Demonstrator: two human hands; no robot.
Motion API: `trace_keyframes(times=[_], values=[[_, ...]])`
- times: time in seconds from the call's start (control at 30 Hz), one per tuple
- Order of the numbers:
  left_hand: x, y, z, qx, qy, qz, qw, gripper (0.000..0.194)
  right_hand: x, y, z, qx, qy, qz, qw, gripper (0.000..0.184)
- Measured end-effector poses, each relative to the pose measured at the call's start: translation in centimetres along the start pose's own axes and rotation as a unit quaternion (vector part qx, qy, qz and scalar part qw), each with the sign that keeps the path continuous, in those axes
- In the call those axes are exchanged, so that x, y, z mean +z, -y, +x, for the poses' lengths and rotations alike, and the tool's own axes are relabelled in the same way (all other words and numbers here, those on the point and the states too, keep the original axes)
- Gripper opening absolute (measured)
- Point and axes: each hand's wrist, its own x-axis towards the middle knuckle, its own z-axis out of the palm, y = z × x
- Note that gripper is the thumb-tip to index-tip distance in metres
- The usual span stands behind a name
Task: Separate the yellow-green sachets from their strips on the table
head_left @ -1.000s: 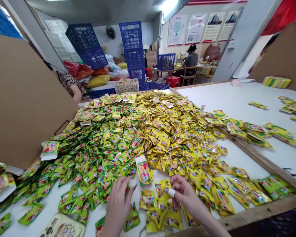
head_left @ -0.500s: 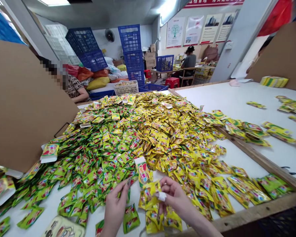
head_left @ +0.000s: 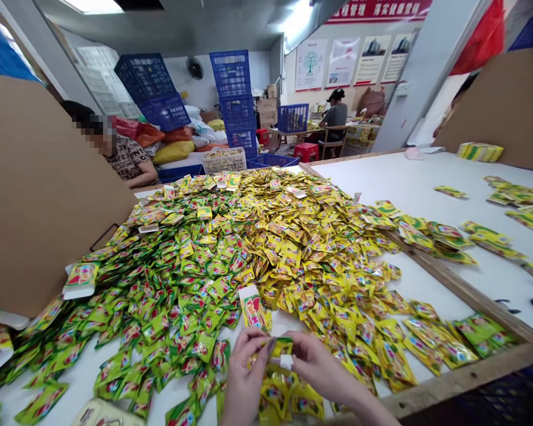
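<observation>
My left hand (head_left: 245,373) and my right hand (head_left: 315,362) have come together low in the middle, both closed on small yellow sachets (head_left: 277,350). A bit of green shows at the top edge of what they hold; my fingers hide how many sachets there are. White wrapping (head_left: 286,361) covers a fingertip of my right hand. Below my hands lie more yellow sachets (head_left: 273,395). Just beyond them rests a small open carton (head_left: 253,307) with its white flap up. Green sachets (head_left: 182,313) are heaped to the left, yellow ones (head_left: 346,316) to the right.
Cardboard sheets (head_left: 39,195) stand at the left. A wooden strip (head_left: 444,277) divides the white table, with flat cartons (head_left: 493,239) beyond it. A pale tin (head_left: 104,414) sits at the lower left. Behind are blue crates (head_left: 236,112) and two people, one seated (head_left: 336,109).
My left hand has moved right from the green sachets to meet my right hand and now grips the yellow sachets too. The view has shifted slightly.
</observation>
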Motion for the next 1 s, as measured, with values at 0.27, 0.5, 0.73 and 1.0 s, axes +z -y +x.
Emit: trace_keyframes(times=[0.27, 0.5, 0.73, 1.0], values=[[-1.2, 1.4, 7.2, -0.108, -0.043, 0.313, 0.943, 0.073, -2.3, -1.0, -1.3, -0.010, -0.127, 0.028, 0.991, 0.027], [-1.2, 1.8, 6.3, -0.056, -0.031, 0.197, 0.978, 0.041, -4.4, -0.1, -1.9, -0.047, -0.171, 0.025, 0.984, 0.029], [-1.3, -0.7, 1.4, -0.184, 0.139, -0.160, 0.960, 0.046, -3.4, 4.3, -1.5, -0.104, -0.116, 0.023, 0.987, 0.024], [-0.1, -3.3, -0.2, -0.156, 0.270, -0.165, 0.936, 0.052, -1.4, 8.1, -0.8, -0.154, 0.034, -0.292, 0.943, 0.024]])
